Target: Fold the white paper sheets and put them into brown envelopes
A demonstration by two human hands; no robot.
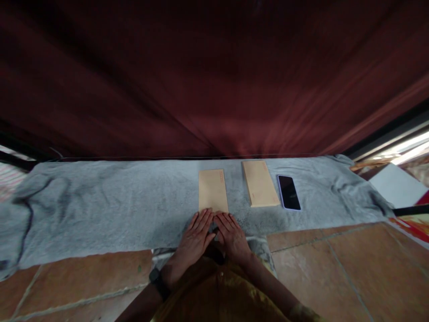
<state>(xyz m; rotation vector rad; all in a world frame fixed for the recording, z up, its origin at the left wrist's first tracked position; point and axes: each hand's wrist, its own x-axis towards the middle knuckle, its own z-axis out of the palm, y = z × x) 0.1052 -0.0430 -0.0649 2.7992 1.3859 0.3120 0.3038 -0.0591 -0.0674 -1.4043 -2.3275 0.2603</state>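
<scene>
A tan envelope (pixel 212 189) lies lengthwise on a grey blanket (pixel 110 205) right in front of me. My left hand (pixel 196 237) and my right hand (pixel 231 235) lie flat side by side, fingers stretched out, their tips pressing on the near end of this envelope. Neither hand holds anything. A black band sits on my left wrist. A second tan envelope (pixel 260 183) lies to the right, apart from the first.
A black phone (pixel 288 192) lies face up just right of the second envelope. A dark red curtain (pixel 214 76) hangs behind the blanket. Brown floor tiles (pixel 351 268) show in front. A white sheet (pixel 397 185) lies at the far right.
</scene>
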